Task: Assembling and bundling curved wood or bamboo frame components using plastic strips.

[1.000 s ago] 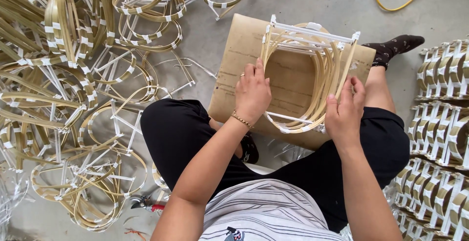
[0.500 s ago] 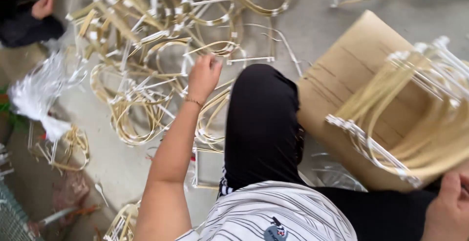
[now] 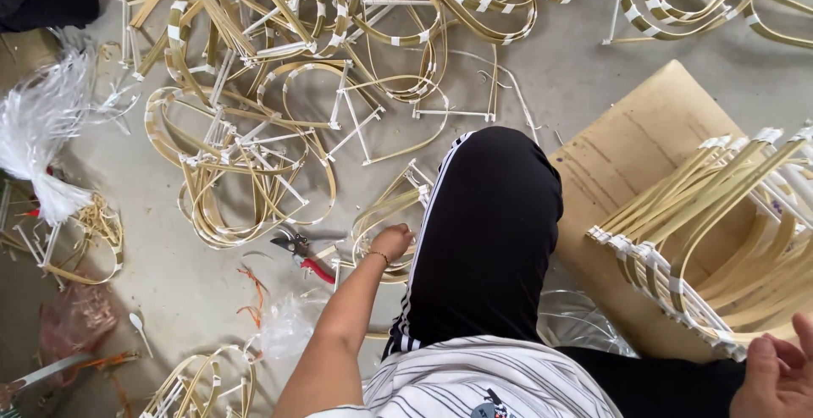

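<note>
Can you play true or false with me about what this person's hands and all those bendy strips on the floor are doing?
1. The left hand is on a bent strip frame beside the knee. True.
2. The right hand is lifted high above the head. False: it sits low at the picture's corner, near the stacked frames.
3. Red-handled cutters lie on the floor near the left hand. True.
4. The stacked frames rest on a brown cardboard sheet. True.
5. The left hand is holding the cutters. False: the cutters lie apart from it, untouched.
6. The white tassel bundle is on the cardboard. False: it lies on the floor, far to the other side.
</note>
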